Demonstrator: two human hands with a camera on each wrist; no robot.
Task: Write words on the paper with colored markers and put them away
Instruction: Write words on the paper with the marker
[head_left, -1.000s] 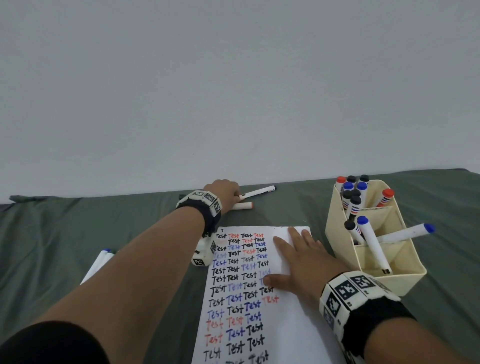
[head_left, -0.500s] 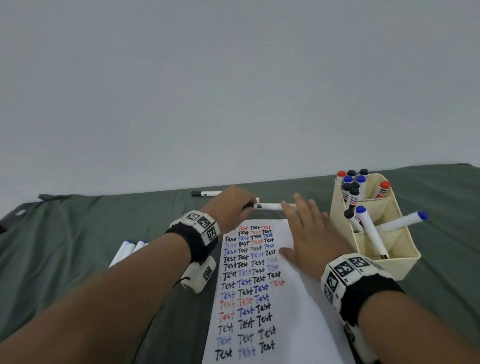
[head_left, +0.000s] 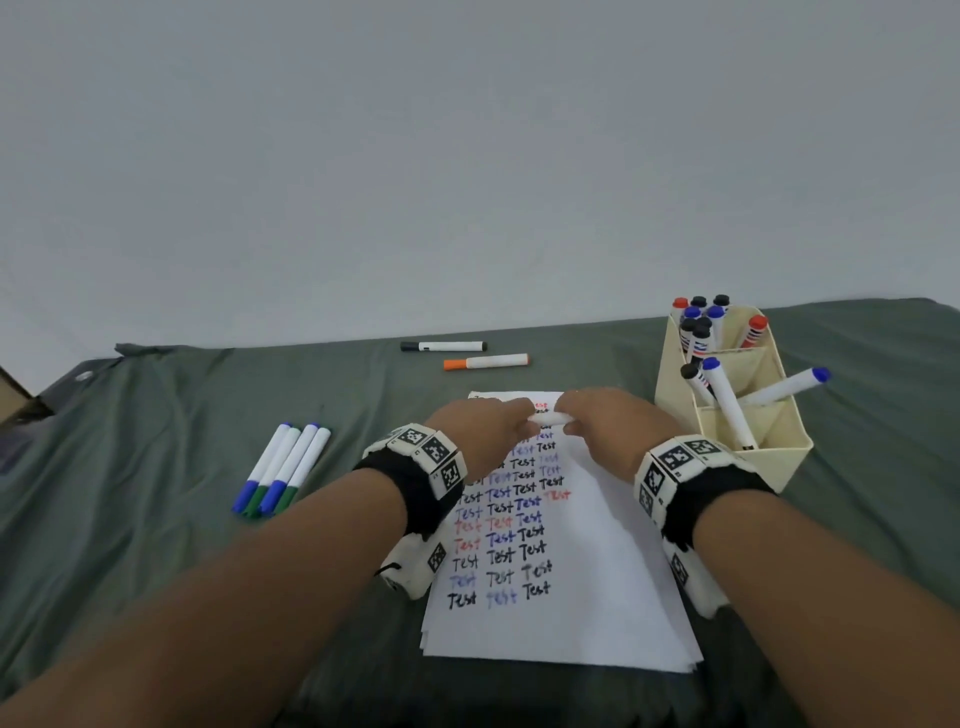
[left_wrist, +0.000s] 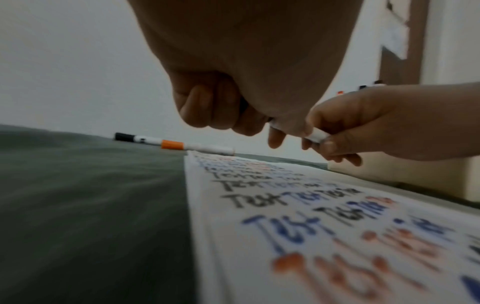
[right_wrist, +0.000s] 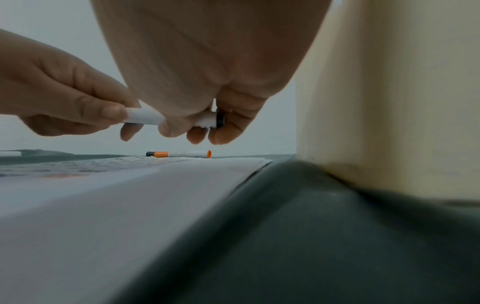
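Both hands hold one white marker (head_left: 548, 417) crosswise above the top of the paper (head_left: 597, 597). My left hand (head_left: 488, 426) grips its left end; my right hand (head_left: 597, 421) grips its right end, where a black band shows (right_wrist: 220, 121). The marker's barrel (right_wrist: 144, 116) spans the gap between the hands, seen also from the left wrist (left_wrist: 315, 134). Whether it is capped is hidden by the fingers. The paper is covered with rows of "Test" in black, blue and red. A cream holder (head_left: 779, 457) with several markers stands right of the paper.
A black-capped marker (head_left: 442, 346) and an orange-capped marker (head_left: 485, 362) lie on the green cloth beyond the paper. Several blue- and green-capped markers (head_left: 283, 467) lie to the left. A wall rises behind the table. A blue-capped marker (head_left: 784, 387) juts out of the holder's right side.
My left hand has carried the marker from the far side of the paper back toward me. My right hand has lifted off the paper and taken the marker's other end.
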